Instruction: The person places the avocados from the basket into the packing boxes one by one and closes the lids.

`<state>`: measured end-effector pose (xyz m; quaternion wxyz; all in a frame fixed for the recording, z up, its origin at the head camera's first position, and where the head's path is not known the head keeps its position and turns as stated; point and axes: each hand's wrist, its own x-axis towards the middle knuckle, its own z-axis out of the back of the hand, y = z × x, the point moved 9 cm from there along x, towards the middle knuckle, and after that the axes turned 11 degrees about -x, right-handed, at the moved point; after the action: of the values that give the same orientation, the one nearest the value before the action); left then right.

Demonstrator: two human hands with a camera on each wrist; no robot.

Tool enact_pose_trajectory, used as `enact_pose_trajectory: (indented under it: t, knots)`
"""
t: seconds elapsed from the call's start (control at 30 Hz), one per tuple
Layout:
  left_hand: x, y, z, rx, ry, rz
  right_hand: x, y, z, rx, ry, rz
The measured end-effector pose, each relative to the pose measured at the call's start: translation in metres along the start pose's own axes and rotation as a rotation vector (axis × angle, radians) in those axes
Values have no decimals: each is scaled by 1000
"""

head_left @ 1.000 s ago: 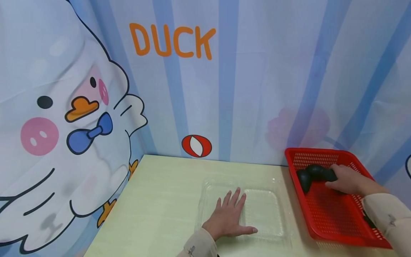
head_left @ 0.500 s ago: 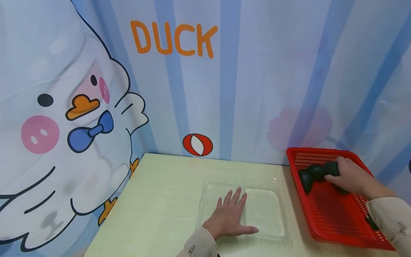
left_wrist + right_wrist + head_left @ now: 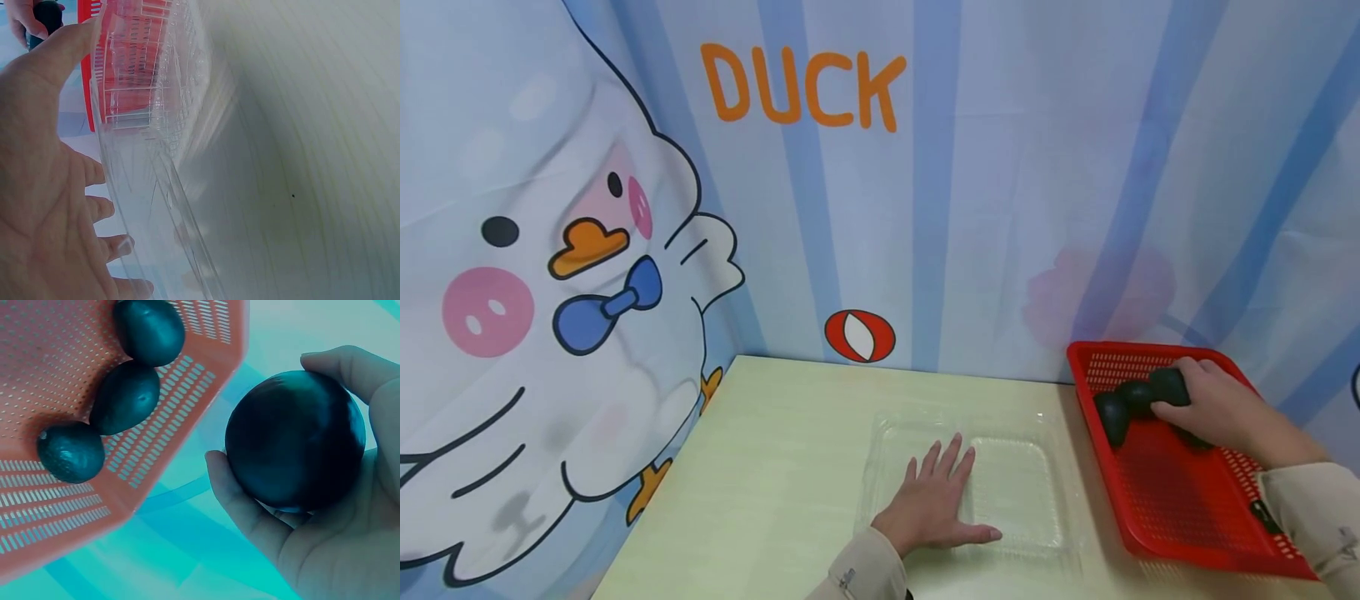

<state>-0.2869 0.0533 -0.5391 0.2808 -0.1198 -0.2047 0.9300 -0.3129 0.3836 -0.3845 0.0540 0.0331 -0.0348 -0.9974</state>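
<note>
My right hand (image 3: 1217, 412) grips a dark green avocado (image 3: 294, 440) between thumb and fingers, above the back right of the red plastic basket (image 3: 1105, 475). In the right wrist view three more avocados (image 3: 125, 397) lie in a row along the basket's wall. My left hand (image 3: 928, 504), fingers spread, rests on the clear plastic container (image 3: 1018, 492) on the table. The left wrist view shows its fingertips (image 3: 119, 247) past the container's edge; the thumb tip is hidden behind the rim.
The basket stands at the right of the pale table (image 3: 752, 467), right of the container. A curtain (image 3: 985, 208) printed with a duck hangs behind. Something small and dark (image 3: 1266, 517) shows near the basket's right side, beside my right sleeve.
My right hand has lifted slightly with the avocado in its grip, away from the others in the basket. The left hand stays in place on the container.
</note>
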Motion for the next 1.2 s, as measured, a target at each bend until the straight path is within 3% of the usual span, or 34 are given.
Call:
enact_pose_trajectory:
  t: [0.67, 1.0, 1.2]
  knots:
    - [1, 1, 0, -13, 6, -10, -10, 35, 10, 22, -56, 4]
    - [0, 0, -2, -20, 9, -6, -16, 52, 7, 71, 1, -1]
    - [0, 0, 0, 4, -3, -12, -18, 65, 8, 80, -6, 9]
